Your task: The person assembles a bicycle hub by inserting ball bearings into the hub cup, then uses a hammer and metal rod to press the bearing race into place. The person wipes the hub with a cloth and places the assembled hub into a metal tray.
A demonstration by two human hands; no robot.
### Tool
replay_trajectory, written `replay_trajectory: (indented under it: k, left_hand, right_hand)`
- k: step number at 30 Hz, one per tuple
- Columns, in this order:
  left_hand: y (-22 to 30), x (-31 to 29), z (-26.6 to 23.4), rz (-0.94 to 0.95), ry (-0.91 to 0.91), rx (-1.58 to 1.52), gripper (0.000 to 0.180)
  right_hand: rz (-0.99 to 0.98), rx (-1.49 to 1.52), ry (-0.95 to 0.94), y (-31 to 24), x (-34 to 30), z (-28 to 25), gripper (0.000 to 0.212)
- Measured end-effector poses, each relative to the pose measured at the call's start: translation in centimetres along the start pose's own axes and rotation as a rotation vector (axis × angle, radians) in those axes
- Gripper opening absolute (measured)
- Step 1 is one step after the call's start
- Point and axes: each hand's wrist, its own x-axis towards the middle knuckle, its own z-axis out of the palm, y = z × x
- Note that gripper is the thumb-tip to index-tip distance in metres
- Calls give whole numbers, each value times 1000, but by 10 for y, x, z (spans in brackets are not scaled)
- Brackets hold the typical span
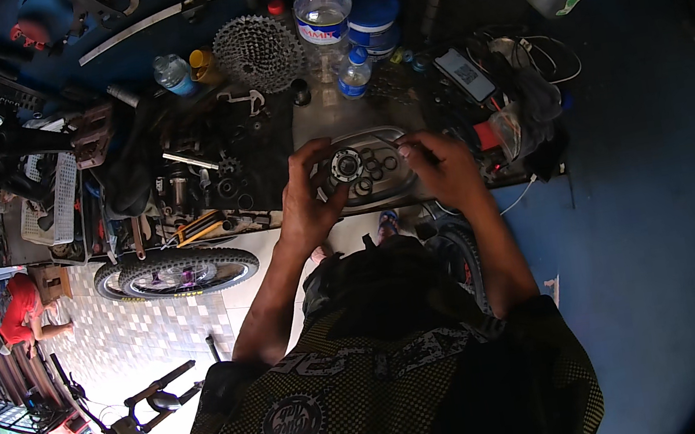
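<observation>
Now the left hand (306, 194) has its grip closed on a round metal hub part (346, 165), held over an oval metal tray (388, 186) on the counter (267, 153). Right hand (440, 167) pinches a thin pick above loose rings (372, 165) in the tray; a cassette sprocket (258, 52) lies beyond.

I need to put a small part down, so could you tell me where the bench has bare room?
Little is bare. The clearest patch lies behind the metal tray, between the cassette sprocket and the phone, beside the small bottle. Left of the left hand, tools and small parts crowd the bench; right of the right hand, cables.
</observation>
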Motion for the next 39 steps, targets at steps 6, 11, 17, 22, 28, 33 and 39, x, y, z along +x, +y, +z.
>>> replay_trajectory:
  k: [6, 11, 17, 22, 28, 33, 39]
  left_hand:
    - [-5, -1, 2, 3, 17, -63, 75]
    - [-7, -1, 0, 14, 16, -94, 76]
    - [-5, -1, -3, 28, 47, -81, 78]
    - [-8, -6, -5, -34, 58, -150, 79]
    - [-9, -14, -12, -99, 59, -170, 78]
    - [-9, -20, -14, -112, 72, -126, 75]
    - [-18, -39, -24, -200, 105, -169, 73]
  right_hand:
    - [112, 73, 59, 13, -3, 0, 24]
    - [115, -3, 69, 33, -4, 2, 36]
    - [163, -187, 85, 73, -14, 13, 49]
    - [183, -379, 72, 96, -31, 23, 55]
    - [352, -500, 35, 103, -34, 44, 52]
    - [378, -597, 20, 111, -42, 49, 49]
    - [411, -685, -32, 107, -41, 55, 42]
